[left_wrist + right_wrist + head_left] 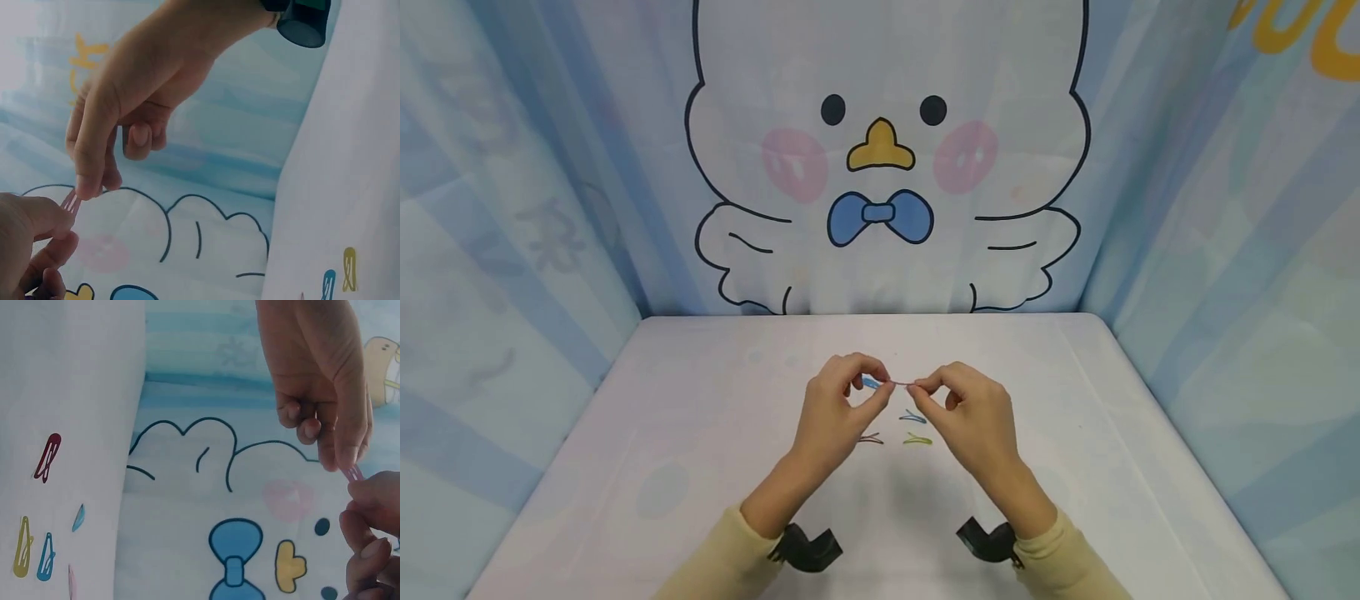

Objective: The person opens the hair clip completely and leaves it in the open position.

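Observation:
A pink snap hair clip [904, 384] is stretched between both hands above the table. My left hand [835, 412] pinches one end with thumb and forefinger. At the other end, the thumb and forefinger of my right hand [976, 417] pinch it; fingertips hide part of the clip. Below lie a blue hair clip [913, 417], a yellow-green one [917, 438] and a dark red one [47, 457], each with its prongs spread. A light blue clip [78, 517] and another pink clip [71, 582] lie farther back on the tabletop.
The white table [662, 400] has rounded far corners. Printed curtains stand around it, with a cartoon bird on the back curtain [883, 67]. A black wrist camera [808, 548] sits on the left wrist and another wrist camera [987, 542] on the right.

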`<state>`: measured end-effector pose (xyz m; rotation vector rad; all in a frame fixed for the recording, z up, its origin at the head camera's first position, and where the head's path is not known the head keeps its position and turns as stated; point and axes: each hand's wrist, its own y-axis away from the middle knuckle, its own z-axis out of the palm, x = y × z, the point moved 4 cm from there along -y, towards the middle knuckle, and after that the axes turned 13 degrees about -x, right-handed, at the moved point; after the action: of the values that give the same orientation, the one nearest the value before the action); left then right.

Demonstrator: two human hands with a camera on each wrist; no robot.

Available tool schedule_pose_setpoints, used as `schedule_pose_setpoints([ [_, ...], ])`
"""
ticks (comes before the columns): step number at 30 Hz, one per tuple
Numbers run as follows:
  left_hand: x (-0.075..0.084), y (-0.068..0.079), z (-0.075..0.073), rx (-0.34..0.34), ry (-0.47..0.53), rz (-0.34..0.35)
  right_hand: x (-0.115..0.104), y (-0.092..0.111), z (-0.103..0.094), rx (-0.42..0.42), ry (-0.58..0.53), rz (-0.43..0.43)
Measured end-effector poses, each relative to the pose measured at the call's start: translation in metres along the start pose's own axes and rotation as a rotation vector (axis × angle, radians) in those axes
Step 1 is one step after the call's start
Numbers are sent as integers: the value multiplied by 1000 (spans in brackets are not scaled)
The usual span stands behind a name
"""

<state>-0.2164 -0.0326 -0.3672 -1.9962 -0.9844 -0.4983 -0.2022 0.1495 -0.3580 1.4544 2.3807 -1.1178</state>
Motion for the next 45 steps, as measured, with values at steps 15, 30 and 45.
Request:
schedule_pose_setpoints([
  [15,6,5,-6,58,66,108,-17,6,-2,121,71,-141],
  [30,-13,4,5,19,37,26,5,3,8,-4,90,-13],
  [45,-68,5,26,-42,75,-213,46,-4,32,-267,91,281],
])
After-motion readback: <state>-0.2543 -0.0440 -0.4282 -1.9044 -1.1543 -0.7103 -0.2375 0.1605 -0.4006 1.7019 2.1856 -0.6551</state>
